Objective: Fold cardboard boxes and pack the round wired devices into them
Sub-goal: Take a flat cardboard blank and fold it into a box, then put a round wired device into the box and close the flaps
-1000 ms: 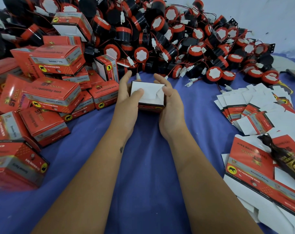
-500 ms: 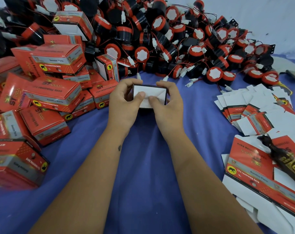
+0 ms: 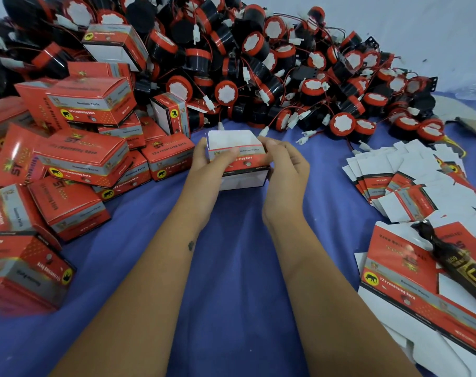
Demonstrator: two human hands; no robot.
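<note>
Fingers of the left hand [image 3: 204,161] curl round the left end of a red cardboard box [image 3: 238,159], thumb pinching its printed front, while the right hand [image 3: 283,164] wraps the right end, fingers bent over the top edge. The box is held between both hands just above the blue cloth [image 3: 231,268], its long axis running left to right, a white flap [image 3: 232,140] standing open at the top and tilted away from the person. Whether a device already sits inside cannot be told; the opening is turned from the head camera.

The pile of round wired devices [image 3: 258,77], black bodies with red rims and white connectors, lies directly beyond the box; the right hand looks the nearer to its loose front edge, so a reach forward would likely fall to that hand.

To the left, finished boxes [image 3: 87,156] are heaped with flaps shut, contents unseen. To the right lie flat unfolded blanks [image 3: 394,183], and nearer the person a larger flattened carton [image 3: 411,273] with a dark wrapped object [image 3: 454,257] resting on it.
</note>
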